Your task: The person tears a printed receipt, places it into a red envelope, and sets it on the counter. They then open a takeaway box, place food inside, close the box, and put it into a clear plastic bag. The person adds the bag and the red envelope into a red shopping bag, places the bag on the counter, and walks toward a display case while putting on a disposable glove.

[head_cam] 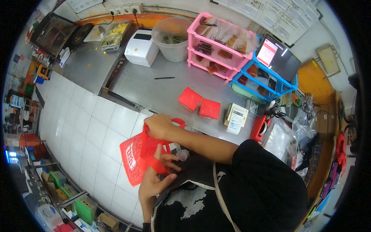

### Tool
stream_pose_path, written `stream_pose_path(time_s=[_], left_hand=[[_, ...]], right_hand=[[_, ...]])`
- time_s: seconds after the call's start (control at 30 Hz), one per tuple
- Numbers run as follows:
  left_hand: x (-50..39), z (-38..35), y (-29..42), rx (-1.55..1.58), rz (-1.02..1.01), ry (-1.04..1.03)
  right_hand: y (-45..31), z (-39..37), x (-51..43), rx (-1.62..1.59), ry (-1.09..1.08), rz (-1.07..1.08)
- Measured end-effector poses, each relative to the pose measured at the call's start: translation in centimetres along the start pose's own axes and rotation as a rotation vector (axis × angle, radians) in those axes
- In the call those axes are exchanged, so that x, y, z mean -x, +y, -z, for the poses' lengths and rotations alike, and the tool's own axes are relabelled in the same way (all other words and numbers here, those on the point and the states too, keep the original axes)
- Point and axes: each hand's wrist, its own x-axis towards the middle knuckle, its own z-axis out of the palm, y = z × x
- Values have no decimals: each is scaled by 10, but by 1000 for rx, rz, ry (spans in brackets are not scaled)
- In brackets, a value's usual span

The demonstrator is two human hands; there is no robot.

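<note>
A red fabric carrier bag (132,162) with pale printing hangs in front of my body, over the tiled floor. My right hand (159,126) grips one of its handles at the top. My left hand (158,177) is lower, its fingers spread, with the other red handle strap (158,166) lying across them. Clear plastic (182,155) shows beside the bag, under my right forearm; the bag's inside is mostly hidden. Two red cube-shaped packages, one left (189,99) and one right (209,109), sit close together on the steel table (139,84).
Behind the packages stand a white label printer (142,47), a translucent bucket (173,40), a pink rack (220,43) and a blue rack (263,81) bearing a tablet (278,58). A black pen (164,78) lies nearby. Paper slips (236,117) and a red tape dispenser (258,130) are rightward.
</note>
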Motion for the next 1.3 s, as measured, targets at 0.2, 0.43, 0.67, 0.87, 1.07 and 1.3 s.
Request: stream_pose_path(time_s=[0.2,0.43,0.67,0.87,1.07,1.3], left_hand=[[22,53,0,-122,355,233],[30,87,-13,7,219,309],[50,124,-26,36,96,631],[65,133,-23,290,201,772],[63,106,-12,365,43,644],[50,83,-14,335,-46,488]], right_hand=[[67,22,-3,-553,-522,-334],[52,14,35,-928,-12,-4],[72,50,61,-579,-342,-57],[67,48,25,107,187,41],[17,34,22,-159,349,102],[-35,-91,21,-104,-217,157]])
